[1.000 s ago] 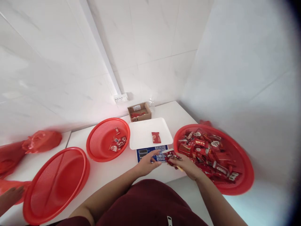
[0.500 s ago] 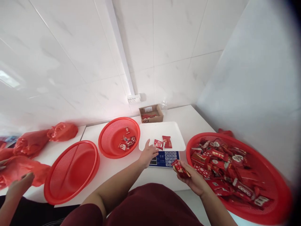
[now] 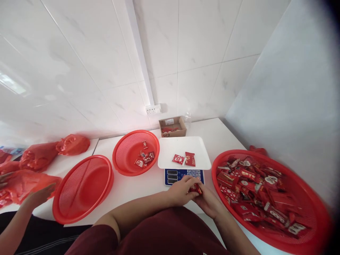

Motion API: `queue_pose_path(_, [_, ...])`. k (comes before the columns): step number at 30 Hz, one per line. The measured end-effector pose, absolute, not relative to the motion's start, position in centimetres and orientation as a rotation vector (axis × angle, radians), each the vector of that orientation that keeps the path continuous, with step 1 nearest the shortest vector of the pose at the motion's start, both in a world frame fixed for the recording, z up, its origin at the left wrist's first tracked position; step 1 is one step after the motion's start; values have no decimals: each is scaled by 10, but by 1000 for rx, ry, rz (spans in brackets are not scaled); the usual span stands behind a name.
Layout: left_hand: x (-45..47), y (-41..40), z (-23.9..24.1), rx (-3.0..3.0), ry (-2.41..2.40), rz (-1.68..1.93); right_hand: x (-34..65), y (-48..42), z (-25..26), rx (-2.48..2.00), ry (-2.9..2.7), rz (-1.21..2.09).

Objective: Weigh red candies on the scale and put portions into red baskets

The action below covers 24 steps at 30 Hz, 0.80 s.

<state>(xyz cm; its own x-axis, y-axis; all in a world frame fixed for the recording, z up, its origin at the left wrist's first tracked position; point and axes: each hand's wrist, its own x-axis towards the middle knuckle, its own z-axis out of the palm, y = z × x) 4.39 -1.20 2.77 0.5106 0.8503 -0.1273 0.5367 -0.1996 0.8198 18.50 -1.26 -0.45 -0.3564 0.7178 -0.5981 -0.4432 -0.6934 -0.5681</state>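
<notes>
My left hand [image 3: 181, 191] and my right hand [image 3: 208, 202] meet just in front of the scale's keypad. Between them are small red wrapped snack packets [image 3: 196, 188]; fingers hide most of these, so how many there are does not show. Both hands have their fingers closed round them. Behind, the white weighing pan [image 3: 183, 146] of the digital scale [image 3: 170, 177] carries a red-and-white packet [image 3: 178, 159] and a plain red packet [image 3: 190, 159], lying side by side. To the right, a big red basket [image 3: 223, 156] is heaped with similar red packets.
A red colander [image 3: 124, 141] with several small packets stands left of the scale, another red basket [image 3: 79, 191] nearer. A cardboard box [image 3: 174, 134] sits by the wall. At far left, a co-worker's hands [image 3: 39, 196] touch red plastic bags [image 3: 23, 184].
My left hand has drawn back from the weighing pan to the packets in my right hand. My right hand has shifted slightly left. The co-worker's nearer hand has opened out over the bag.
</notes>
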Motion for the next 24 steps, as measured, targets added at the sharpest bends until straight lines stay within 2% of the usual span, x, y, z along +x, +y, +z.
queue_pose_path(8, [36,-7,32,1810,1280,374,188,-15,2,-1061,-374,2191])
queue_pose_path(16, [26,1,17,1453,1392,667,189,-15,5,-970,-441,2221])
queue_pose_path(24, [11,3,16,785,1186,921,191,-14,7,-1078,-358,2135])
